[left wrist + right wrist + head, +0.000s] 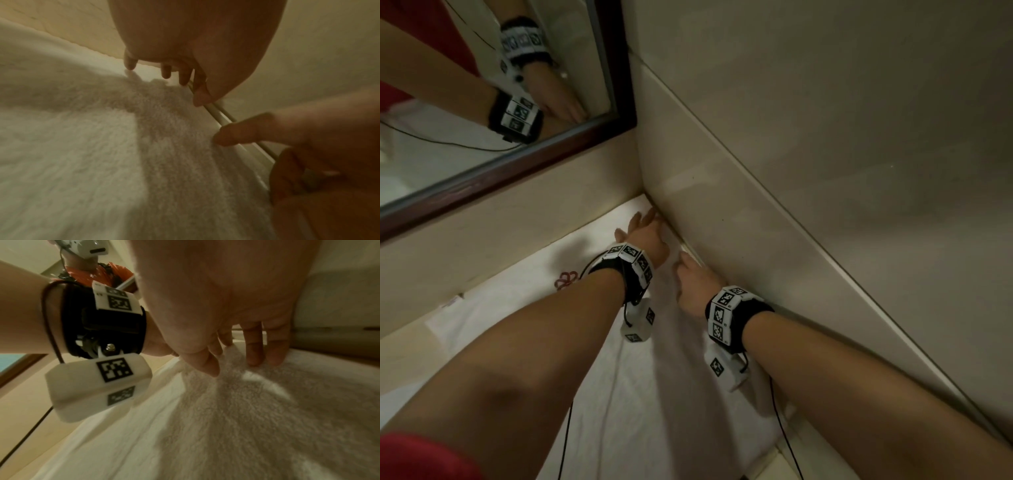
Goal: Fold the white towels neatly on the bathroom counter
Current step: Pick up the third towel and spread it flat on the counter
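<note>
A white terry towel [524,308] lies spread flat on the counter and reaches into the corner where two walls meet. It bears a small red embroidered mark [566,279]. My left hand [642,224] lies at the towel's far corner with straight fingers [166,73] touching the cloth by the wall. My right hand [685,270] sits just nearer, along the right wall, and its straight fingers [254,353] press the towel's right edge [308,363]. Neither hand grips the cloth. From the left wrist, a right fingertip [226,138] touches the towel's edge.
A dark-framed mirror [534,154] hangs on the left wall above the counter and reflects both arms. Tiled walls [825,171] close the corner at the back and right. A strip of bare beige counter [407,329] shows left of the towel. Cables trail from both wrist bands.
</note>
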Demonstrator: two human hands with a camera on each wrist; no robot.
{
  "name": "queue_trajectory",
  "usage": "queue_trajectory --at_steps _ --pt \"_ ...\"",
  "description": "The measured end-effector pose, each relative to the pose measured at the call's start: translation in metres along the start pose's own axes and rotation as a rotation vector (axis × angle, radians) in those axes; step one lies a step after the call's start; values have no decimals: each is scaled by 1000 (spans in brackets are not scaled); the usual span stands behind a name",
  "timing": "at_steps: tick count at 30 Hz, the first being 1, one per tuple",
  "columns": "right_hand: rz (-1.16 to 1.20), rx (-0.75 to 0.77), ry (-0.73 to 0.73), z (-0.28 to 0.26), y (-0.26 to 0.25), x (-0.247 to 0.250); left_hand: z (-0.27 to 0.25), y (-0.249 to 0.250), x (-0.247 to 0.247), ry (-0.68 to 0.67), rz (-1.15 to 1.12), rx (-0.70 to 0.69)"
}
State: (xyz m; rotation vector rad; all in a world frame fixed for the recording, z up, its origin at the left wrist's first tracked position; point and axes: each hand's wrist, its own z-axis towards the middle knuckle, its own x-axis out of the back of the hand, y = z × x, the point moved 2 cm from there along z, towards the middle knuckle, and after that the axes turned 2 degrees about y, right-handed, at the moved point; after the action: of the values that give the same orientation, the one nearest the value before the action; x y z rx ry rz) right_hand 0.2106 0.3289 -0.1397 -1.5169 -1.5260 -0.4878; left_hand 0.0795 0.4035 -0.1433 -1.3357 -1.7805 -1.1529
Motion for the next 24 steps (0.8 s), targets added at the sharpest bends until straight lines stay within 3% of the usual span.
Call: queue_trajectory --at_steps 3,7,12,20,24 --pt "-47 30 -24 -1 -5 -2 0 -4 -1 1 33 81" --pt "-96 21 -89 -3 -5 -4 1 -6 -3 -88 51 46" --pt "-81 -31 -120 -5 -7 0 -2 -8 -3 -89 86 6" --pt "37 -39 -123 -35 -14 -4 -60 -22 -8 -16 141 83" --pt "85 -74 -69 -76 -19 -8 -98 -28 -13 -36 115 35"
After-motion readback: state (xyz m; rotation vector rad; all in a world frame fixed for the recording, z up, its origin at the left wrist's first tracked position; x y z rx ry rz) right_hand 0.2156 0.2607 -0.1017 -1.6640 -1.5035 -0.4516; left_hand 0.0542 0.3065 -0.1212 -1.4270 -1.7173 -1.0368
